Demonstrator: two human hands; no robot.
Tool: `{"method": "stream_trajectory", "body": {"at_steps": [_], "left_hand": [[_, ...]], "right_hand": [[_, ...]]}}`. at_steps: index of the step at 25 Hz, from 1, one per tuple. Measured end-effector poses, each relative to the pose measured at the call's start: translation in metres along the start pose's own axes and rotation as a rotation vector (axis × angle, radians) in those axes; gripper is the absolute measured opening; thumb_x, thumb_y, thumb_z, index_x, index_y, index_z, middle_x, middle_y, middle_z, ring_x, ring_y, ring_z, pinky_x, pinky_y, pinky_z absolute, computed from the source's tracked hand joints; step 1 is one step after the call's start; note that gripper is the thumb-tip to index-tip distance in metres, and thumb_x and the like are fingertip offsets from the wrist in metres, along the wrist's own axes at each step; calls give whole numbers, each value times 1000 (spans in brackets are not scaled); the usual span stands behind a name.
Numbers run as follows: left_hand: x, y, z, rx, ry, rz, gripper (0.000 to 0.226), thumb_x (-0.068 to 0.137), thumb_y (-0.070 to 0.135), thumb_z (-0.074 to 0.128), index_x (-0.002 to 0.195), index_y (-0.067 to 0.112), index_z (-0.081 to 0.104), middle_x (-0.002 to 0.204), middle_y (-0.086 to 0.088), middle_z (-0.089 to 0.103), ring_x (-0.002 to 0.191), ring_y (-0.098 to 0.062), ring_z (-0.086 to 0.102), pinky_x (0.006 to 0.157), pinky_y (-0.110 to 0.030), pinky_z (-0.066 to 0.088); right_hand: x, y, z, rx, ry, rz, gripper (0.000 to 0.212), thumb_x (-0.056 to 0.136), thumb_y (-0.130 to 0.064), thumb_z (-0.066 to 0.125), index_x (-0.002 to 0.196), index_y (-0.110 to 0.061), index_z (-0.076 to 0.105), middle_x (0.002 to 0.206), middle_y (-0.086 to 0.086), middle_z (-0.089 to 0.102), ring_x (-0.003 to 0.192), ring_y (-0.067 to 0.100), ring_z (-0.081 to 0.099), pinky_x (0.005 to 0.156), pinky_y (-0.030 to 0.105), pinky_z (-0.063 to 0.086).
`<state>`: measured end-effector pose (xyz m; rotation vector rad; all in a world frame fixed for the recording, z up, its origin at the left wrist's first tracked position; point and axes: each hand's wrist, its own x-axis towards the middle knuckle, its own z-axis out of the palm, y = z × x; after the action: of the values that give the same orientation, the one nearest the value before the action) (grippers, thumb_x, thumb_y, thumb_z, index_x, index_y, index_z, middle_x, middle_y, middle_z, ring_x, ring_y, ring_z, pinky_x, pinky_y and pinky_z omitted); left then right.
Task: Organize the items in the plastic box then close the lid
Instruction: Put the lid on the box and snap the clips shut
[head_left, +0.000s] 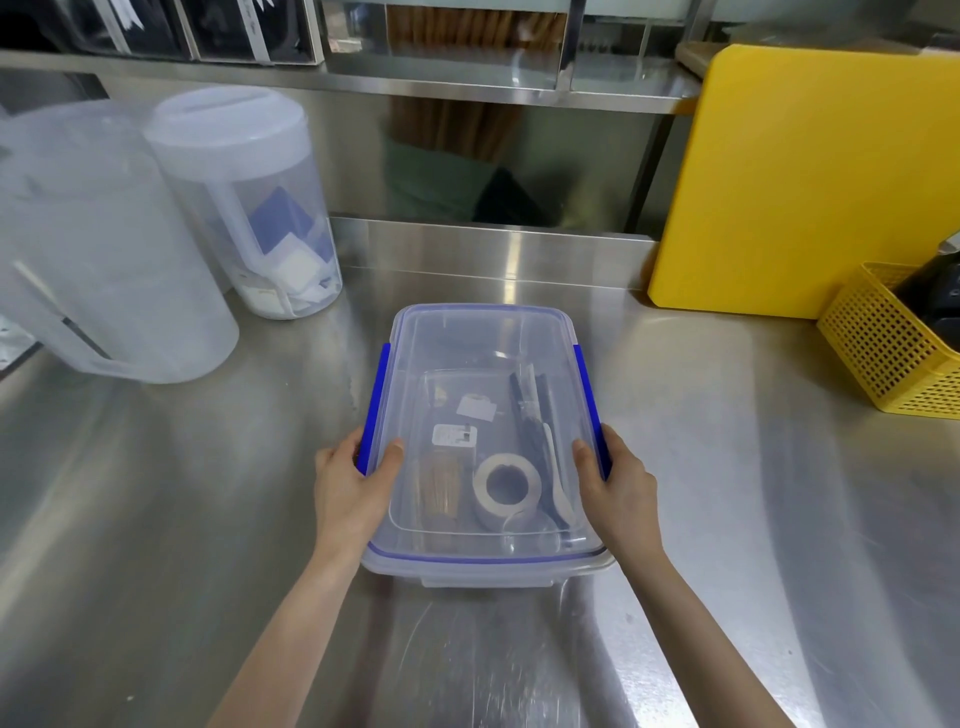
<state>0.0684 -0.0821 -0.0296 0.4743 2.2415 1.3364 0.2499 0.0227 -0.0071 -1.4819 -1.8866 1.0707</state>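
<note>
plastic box sits on the steel counter, near its front edge and right in front of the person, with the clear lid resting on top. blue side latches run along both long sides. through the lid show a roll of white tape, a bundle of thin wooden sticks, two small white labelled packets, dark long utensils and a white spoon lying along the right wall. left hand grips the left blue latch, thumb on the lid, fingers curled round the edge. right hand grips the right blue latch the same way. to the left stand two translucent pitchers, the farther one holding blue and white packets. a yellow cutting board leans against the back wall at right, with a yellow mesh basket in front of it.
</note>
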Motion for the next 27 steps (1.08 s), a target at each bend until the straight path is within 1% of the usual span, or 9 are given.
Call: {"method": "stream_trajectory", "body": {"at_steps": [4,7,10,13,16,19,22,25,27], "left_hand": [[0,-4,-3,-135,-17,-17,38,83,30,62,120,23,60,120,-9,60,103,-25,62,94,-42,51],[0,-2,-3,-159,25,9,40,83,26,64,121,15,60,128,0,50,107,-17,56,93,-32,46],[0,-2,-2,-107,42,69,41,85,25,61,124,12,58,131,-1,47,110,-16,53,95,-30,44],[-1,-4,-3,-149,-42,43,46,87,29,58,130,17,51,132,-4,54,115,-20,56,94,-32,46],[-8,-12,-7,-239,-162,-82,66,81,41,62,139,20,38,133,-1,55,118,-23,55,100,-38,45],[-22,-24,-14,-341,-296,-184,67,72,48,67,131,23,47,127,-3,62,115,-24,59,104,-46,43],[-32,-28,-21,-474,-440,-299,59,72,39,65,127,24,51,121,-4,65,113,-26,59,106,-49,40],[-30,-29,-27,-504,-524,-366,66,59,40,67,123,25,53,118,-5,65,114,-27,58,108,-55,34],[-26,-28,-32,-524,-536,-372,70,58,37,69,124,23,53,120,-7,64,115,-29,57,108,-57,33]], "right_hand": [[-1,-2,0,5,13,1,41,96,-26,43,133,-10,45,127,9,60,94,14,55,91,30,49],[-2,-4,0,11,13,17,42,96,-27,43,135,-10,43,128,9,60,108,24,60,93,31,49],[-3,-4,-1,24,11,29,42,96,-27,43,134,-11,45,128,8,60,100,21,59,88,26,49],[-5,-3,-5,128,-51,78,45,95,-28,47,137,-15,40,133,5,56,98,14,52,85,22,44],[-16,3,-10,285,-169,231,67,90,-34,53,147,-21,20,146,4,41,126,25,48,102,38,43],[-30,17,-14,452,-260,357,70,89,-34,55,147,-24,17,144,5,42,127,28,48,104,46,42],[-40,25,-11,540,-327,420,59,88,-36,55,140,-24,32,130,3,53,114,26,56,97,52,46],[-46,24,-7,662,-325,439,47,89,-30,55,133,-20,40,112,3,60,99,20,61,75,40,54],[-48,23,-4,713,-316,452,47,89,-26,56,133,-18,42,114,6,60,99,22,61,74,39,53]]}}
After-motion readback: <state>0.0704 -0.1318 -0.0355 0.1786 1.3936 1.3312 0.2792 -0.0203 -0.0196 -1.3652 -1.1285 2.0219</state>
